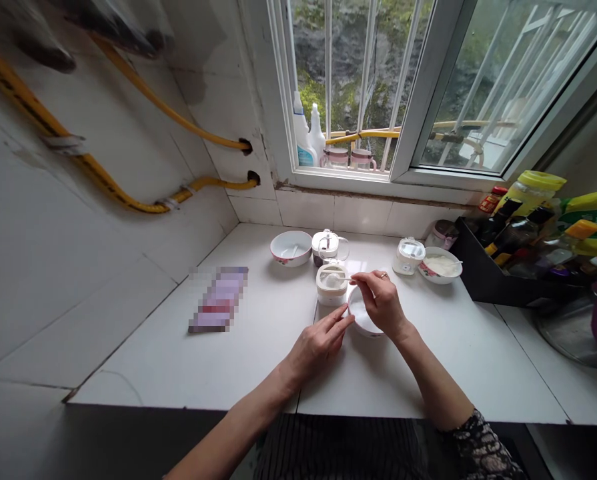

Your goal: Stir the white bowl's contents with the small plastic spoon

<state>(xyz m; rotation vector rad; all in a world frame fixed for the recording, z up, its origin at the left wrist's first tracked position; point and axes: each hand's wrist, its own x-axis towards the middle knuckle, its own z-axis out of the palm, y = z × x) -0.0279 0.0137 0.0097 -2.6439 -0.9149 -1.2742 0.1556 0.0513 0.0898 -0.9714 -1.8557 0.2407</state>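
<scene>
Clerk: Head view, hands first. What does the right hand [384, 305] have?

Keeper: One small white spoon [345, 279], its handle pinched between thumb and fingertips. Scoop end in or just above the mouth of the beige-rimmed jar [332, 297]; which of the two, cannot be told.

Clerk: And the left hand [323, 337]?

Keeper: Fingertips at the left rim of the front bowl [361, 323], white, just beside the jar. Thumb hidden; whether they clamp the rim or merely rest there, cannot be told.

Clerk: Wares behind?

Keeper: One pink-rimmed bowl [291, 257], a white utensil inside. Next to it, one lidded jar [324, 241], clear lid raised. To the right, one white jar [409, 259], closed; beside it, one floral bowl [441, 270] with white contents.

Clerk: Counter ends?

Keeper: Left, one flat purplish item [221, 300], pixelated, details unreadable. Right, one black box [488, 283] of bottles, and one pot [565, 333], purple handle, cut by the frame edge.

Clerk: Window and wall?

Keeper: Two white bottles [305, 137] and two pinkish mugs [348, 159] at the window; yellow pipes [111, 190] along the left tiles.
</scene>
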